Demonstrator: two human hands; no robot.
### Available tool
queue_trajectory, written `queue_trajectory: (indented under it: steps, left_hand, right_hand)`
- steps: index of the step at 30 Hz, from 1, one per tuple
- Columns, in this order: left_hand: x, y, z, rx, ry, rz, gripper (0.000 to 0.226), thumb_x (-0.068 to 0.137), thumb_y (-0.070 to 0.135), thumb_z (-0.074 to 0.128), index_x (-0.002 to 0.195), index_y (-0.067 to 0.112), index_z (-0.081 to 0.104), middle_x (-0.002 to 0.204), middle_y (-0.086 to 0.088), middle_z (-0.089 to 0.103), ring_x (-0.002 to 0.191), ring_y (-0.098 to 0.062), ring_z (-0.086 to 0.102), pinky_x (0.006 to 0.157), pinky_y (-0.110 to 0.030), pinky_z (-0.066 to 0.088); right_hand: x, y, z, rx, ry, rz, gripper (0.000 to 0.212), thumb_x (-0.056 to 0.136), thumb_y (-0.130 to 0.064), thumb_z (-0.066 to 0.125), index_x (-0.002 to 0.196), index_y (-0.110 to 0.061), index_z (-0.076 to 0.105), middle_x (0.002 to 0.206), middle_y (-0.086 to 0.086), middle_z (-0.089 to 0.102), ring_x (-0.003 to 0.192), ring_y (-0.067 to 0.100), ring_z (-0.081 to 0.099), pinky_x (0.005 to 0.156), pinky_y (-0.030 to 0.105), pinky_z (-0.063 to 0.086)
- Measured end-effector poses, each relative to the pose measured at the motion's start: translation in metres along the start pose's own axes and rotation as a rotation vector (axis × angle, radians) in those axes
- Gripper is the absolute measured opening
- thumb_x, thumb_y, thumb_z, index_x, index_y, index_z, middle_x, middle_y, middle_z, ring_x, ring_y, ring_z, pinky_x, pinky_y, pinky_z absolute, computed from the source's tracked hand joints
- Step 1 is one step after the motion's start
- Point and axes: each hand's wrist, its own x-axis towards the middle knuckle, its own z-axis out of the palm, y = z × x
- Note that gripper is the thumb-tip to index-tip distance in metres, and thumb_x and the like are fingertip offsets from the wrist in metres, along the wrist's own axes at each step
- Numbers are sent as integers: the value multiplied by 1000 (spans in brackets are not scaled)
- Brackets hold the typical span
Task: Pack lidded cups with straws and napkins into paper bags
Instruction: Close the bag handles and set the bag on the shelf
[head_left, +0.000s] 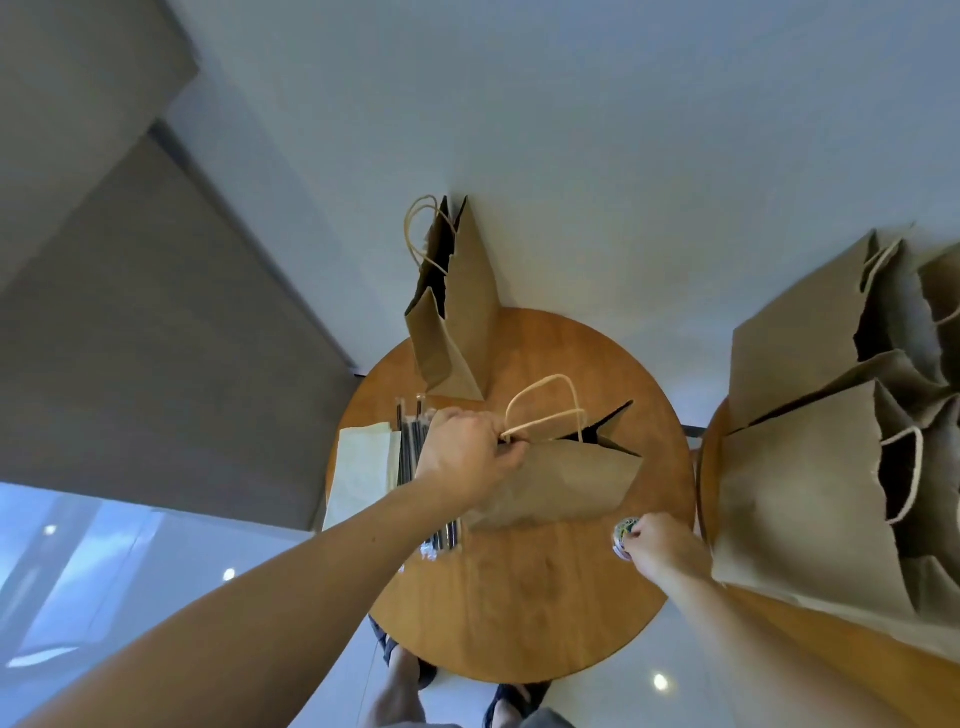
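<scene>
A brown paper bag (566, 480) stands on the round wooden table (524, 603), its mouth open toward the top. My left hand (467, 457) pinches the bag's rim beside its twine handles (545, 410). My right hand (662, 545) grips the top of a lidded cup (623, 535) with a printed label, standing on the table just right of the bag; most of the cup is hidden under the hand. Black wrapped straws (410, 457) and a pale stack of napkins (361, 475) lie at the table's left side, partly under my left arm.
A second open paper bag (457, 312) stands at the table's far edge by the wall. Several more paper bags (815, 467) crowd a second wooden table at the right. My feet in sandals (405, 670) show below the near edge.
</scene>
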Motion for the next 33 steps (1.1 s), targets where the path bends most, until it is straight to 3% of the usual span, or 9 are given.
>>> queue_trajectory:
  steps: [6,8,11,13,15,20,25,29,33]
  left_hand:
    - [0,1,0,-24,22,2,38,84,29,65,53,38,45,49,23,39,55,0,47,75,-31,44]
    - [0,1,0,-23,43,9,47,84,28,65,49,42,36,47,24,38,52,6,41,73,-30,42]
    - [-1,3,-1,-1,39,1,51,84,28,65,48,41,32,46,22,36,52,1,41,70,-30,39]
    - [-1,4,-1,6,33,-8,50,85,29,64,48,39,32,47,20,36,53,-2,41,70,-28,35]
    - [1,3,-2,0,14,-16,47,87,29,62,49,37,36,49,19,41,54,-3,45,71,-28,37]
    - [-1,6,-6,-38,-52,-41,25,90,29,60,65,32,58,64,12,60,69,-12,60,86,-32,46]
    - [0,6,-7,-20,-68,-39,22,91,32,58,73,25,70,73,8,69,74,-12,63,89,-31,46]
    - [0,6,-7,-10,-75,-36,27,91,33,60,64,33,54,64,14,56,69,-11,58,85,-30,45]
    - [0,6,-6,-20,-91,-35,25,91,33,59,66,33,53,66,12,59,70,-12,60,85,-30,45]
  right_hand:
    - [9,-2,6,-27,3,22,19,94,-20,48,95,-19,67,73,-4,57,65,11,53,48,24,29]
    - [9,-1,7,-31,9,5,18,93,-21,48,92,-20,66,74,-5,58,64,9,53,47,24,29]
    - [7,3,10,-24,34,-27,18,93,-25,51,87,-23,67,76,-7,62,67,9,55,47,23,31]
    - [8,5,11,-13,39,-42,23,92,-26,54,71,-23,63,68,-8,59,64,9,55,46,23,30]
    - [11,6,13,-21,24,-55,27,91,-26,57,65,-21,60,63,-9,55,62,7,55,45,23,30]
    - [16,4,17,-10,7,-44,17,94,-28,55,78,-24,61,70,-8,58,63,8,54,44,22,29]
    - [19,8,16,216,-16,-24,17,90,-15,57,80,-7,69,58,-3,59,54,11,60,38,16,36]
    - [11,9,15,263,94,29,10,90,-26,65,98,-21,69,83,-4,67,76,14,61,52,22,40]
    - [-9,5,6,453,166,-7,11,84,-19,72,74,-21,66,62,-14,64,65,5,61,51,21,38]
